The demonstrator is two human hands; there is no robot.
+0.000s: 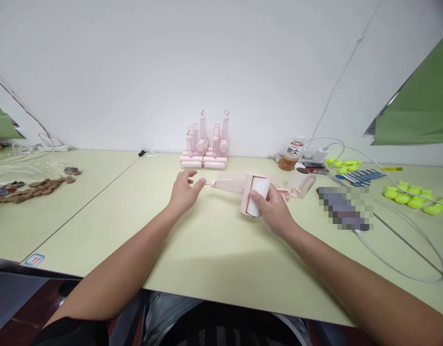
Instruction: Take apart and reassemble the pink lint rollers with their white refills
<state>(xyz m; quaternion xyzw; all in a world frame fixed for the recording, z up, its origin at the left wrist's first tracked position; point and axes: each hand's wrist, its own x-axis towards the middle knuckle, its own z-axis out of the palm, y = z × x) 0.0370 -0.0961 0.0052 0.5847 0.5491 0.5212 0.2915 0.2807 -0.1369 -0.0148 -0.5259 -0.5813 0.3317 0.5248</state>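
A pink lint roller [247, 194] with a white paper roll [258, 196] is held just above the table, its handle [228, 185] pointing left. My right hand [277, 211] is closed around the roll end, thumb on the white paper. At the far tip of the handle is a small loop [208, 182]. The thumb of my left hand [185, 190] reaches this loop, with its fingers partly curled and apart from the thumb. Finished-looking pink lint rollers [204, 144] stand stacked against the wall. Behind my right hand lie a loose white roll [298, 178] and pink roller parts [308, 185].
A labelled bottle [292, 154] stands at the back right. A blurred-out phone-like device [344, 209] lies on the right with a white cable [383, 274]. Yellow-green pieces [416, 196] and blue strips [365, 177] are farther right; brown pieces [37, 190] lie at left.
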